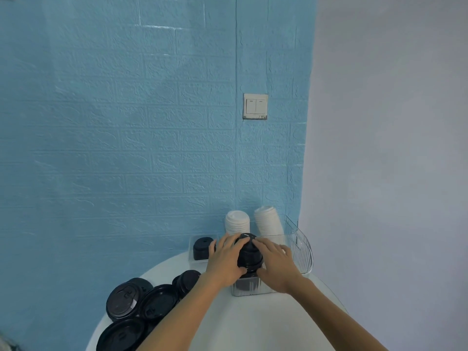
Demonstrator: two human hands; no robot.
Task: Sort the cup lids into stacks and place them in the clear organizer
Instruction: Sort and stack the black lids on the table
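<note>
Two bare hands around a stack of black lids in a clear organizer, left hand and right hand gripping its sides, two white lid stacks behind, loose black lids on a white round table, blue brick-pattern wall, light switch.

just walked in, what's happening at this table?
A person is sorting cup lids. Both hands, the left hand and the right hand, grip a stack of black lids over a front compartment of the clear organizer. Two stacks of white lids stand at its back, and a shorter black stack sits in its left compartment. Loose black lids lie unsorted on the white table, to the left.
</note>
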